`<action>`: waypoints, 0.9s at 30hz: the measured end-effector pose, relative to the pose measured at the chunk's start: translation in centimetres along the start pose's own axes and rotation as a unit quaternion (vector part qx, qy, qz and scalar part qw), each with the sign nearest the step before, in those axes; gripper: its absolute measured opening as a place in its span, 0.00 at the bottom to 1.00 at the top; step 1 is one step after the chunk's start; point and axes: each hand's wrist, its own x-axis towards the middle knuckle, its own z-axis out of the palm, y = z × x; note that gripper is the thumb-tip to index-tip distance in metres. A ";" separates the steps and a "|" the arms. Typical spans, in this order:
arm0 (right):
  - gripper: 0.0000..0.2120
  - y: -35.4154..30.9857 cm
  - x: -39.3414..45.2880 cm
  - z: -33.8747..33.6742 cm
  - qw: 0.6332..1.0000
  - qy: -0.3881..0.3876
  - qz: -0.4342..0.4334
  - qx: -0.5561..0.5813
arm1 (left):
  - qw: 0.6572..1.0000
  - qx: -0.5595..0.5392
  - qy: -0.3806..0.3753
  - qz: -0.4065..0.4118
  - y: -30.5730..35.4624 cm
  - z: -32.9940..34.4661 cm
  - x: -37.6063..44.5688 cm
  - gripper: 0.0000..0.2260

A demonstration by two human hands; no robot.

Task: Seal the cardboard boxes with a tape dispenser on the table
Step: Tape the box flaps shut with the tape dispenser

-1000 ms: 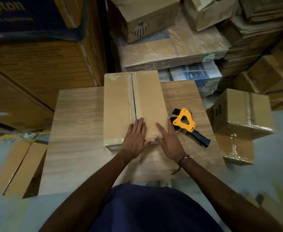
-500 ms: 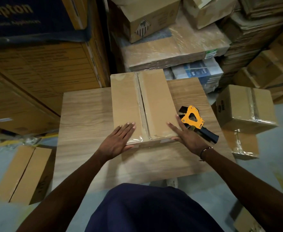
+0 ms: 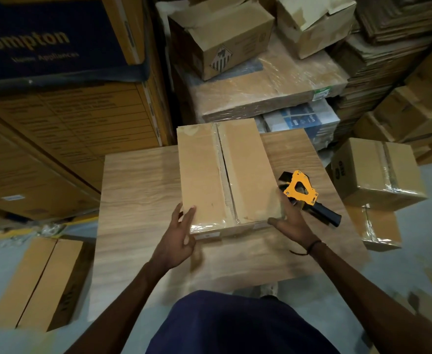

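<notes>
A closed cardboard box (image 3: 202, 175) lies lengthwise on the wooden table (image 3: 138, 200), with clear tape along its centre seam and over its near edge. My left hand (image 3: 176, 241) is at the box's near left corner, fingers spread and fairly straight, touching its side. At the near right corner my right hand (image 3: 291, 223) has its thumb on the front edge and its fingers, blurred, along the right side. The yellow and black tape dispenser (image 3: 301, 190) lies on the table just right of the box, beyond my right hand, untouched.
Two taped boxes (image 3: 378, 172) are stacked off the table's right edge. A flat carton (image 3: 38, 282) lies on the floor at the left. Large cartons (image 3: 69, 118) and wrapped stacks (image 3: 260, 90) crowd the back.
My hands have slid apart along the box's near edge, from its middle out to the two near corners. The dispenser has not moved.
</notes>
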 end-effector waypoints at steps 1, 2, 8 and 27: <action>0.46 0.1 -0.3 0.7 1.000 0.001 0.000 -0.026 | 1.000 -0.009 0.000 -0.020 0.2 0.0 0.2 0.38; 0.45 0.2 -0.9 1.1 0.998 -0.004 -0.008 -0.064 | 0.999 -0.017 0.006 -0.046 0.4 0.0 0.4 0.37; 0.37 -2.9 -6.0 5.3 0.946 -0.158 -0.117 -0.258 | 0.965 0.115 0.105 -0.210 0.0 -1.5 2.3 0.41; 0.35 -8.1 15.2 2.0 0.936 -0.062 -0.068 -0.339 | 0.970 0.195 -0.026 -0.141 2.3 1.0 -2.4 0.53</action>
